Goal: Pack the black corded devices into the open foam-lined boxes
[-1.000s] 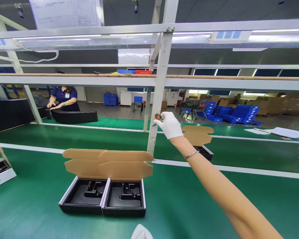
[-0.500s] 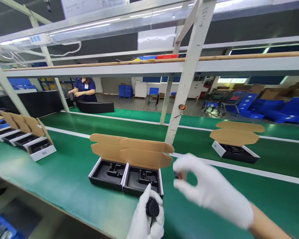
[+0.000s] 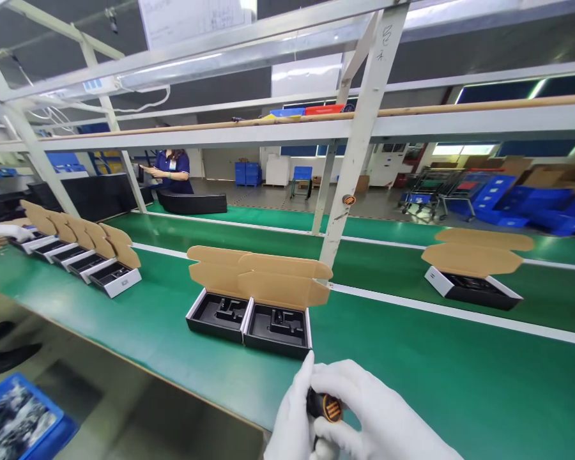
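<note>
Both my hands wear white gloves and meet at the bottom edge of the view. My left hand [image 3: 290, 418] grips a small black round part [image 3: 316, 406]. My right hand [image 3: 378, 421] pinches a small round orange-striped piece [image 3: 333, 409] against that black part. Just beyond my hands, on the green belt [image 3: 412, 364], two open boxes [image 3: 249, 316] stand side by side with black moulded inserts and raised brown cardboard lids. A second orange-striped round piece [image 3: 349, 200] sticks to the white upright post [image 3: 352, 160] behind the boxes.
A row of several open boxes [image 3: 84, 262] lies at the left, one more open box [image 3: 474, 284] at the right. A blue bin [image 3: 22, 418] sits low at bottom left. A person in dark blue [image 3: 172, 171] works far behind. Another gloved hand [image 3: 4, 231] shows at the left edge.
My right hand came back from the post with an orange-striped piece and dropped to my left hand. The two hands now meet on the black part. My view swung left and down.
</note>
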The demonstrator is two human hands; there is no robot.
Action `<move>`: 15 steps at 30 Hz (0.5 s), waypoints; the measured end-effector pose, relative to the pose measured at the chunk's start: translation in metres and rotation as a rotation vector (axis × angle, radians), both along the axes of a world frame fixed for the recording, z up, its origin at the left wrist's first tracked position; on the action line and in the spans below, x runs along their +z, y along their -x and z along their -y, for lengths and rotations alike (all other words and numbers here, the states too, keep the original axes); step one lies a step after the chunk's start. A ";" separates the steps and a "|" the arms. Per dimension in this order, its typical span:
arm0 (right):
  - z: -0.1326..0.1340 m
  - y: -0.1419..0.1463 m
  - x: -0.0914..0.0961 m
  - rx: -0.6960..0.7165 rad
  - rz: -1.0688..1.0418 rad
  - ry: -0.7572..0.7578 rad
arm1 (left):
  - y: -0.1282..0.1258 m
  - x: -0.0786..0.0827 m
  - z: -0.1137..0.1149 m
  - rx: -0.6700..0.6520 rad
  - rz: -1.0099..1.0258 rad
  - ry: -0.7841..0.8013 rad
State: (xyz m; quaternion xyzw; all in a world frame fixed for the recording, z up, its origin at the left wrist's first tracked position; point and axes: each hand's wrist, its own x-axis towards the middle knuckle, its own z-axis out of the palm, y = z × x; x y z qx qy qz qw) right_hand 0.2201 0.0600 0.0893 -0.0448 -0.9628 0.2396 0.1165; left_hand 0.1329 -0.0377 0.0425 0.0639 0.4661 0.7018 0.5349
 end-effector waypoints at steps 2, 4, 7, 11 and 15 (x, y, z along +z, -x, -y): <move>-0.002 -0.001 0.000 -0.019 -0.045 -0.158 | -0.007 0.004 0.008 0.111 -0.247 0.076; -0.003 -0.002 0.000 -0.034 -0.078 -0.242 | -0.013 0.008 0.017 0.186 -0.482 0.127; -0.002 -0.005 0.008 0.008 -0.101 -0.143 | -0.011 0.015 0.029 0.150 -0.526 0.117; 0.004 -0.009 0.021 -0.033 -0.171 0.044 | 0.004 0.021 0.031 0.058 -0.328 -0.217; 0.008 -0.009 0.024 -0.035 -0.209 0.077 | 0.012 0.020 0.025 -0.030 -0.203 -0.448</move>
